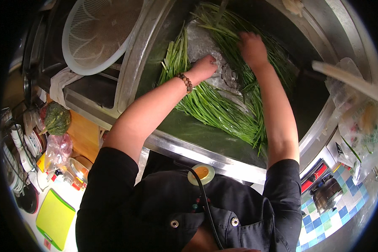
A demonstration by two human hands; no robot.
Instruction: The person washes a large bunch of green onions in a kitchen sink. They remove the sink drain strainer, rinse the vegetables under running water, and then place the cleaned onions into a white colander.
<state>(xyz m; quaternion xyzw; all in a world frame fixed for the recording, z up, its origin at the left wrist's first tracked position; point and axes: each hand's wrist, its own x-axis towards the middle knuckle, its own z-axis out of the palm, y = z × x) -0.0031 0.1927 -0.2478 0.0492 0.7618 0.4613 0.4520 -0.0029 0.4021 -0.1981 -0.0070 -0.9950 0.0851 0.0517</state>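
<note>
A large stainless steel sink (201, 134) lies before me, with long green leafy stalks like Chinese chives (217, 118) spread along its sides. My left hand (204, 66), a beaded bracelet (185, 82) at its wrist, is curled over the middle of the basin beside the paler stalk ends; whether its fingers grip anything is hidden. My right hand (253, 47) reaches down into the darker leaves at the far right, its fingertips blurred and partly hidden. Between the hands the grey basin floor (204, 39) looks wet.
A white plastic mesh basket (97, 34) rests left of the sink, above a draped cloth (61, 83). Crumpled clear plastic bags (360, 129) lie on the right edge. A green squash (56, 118) and a green cutting board (56, 219) are at lower left, a metal kettle (327, 193) at lower right.
</note>
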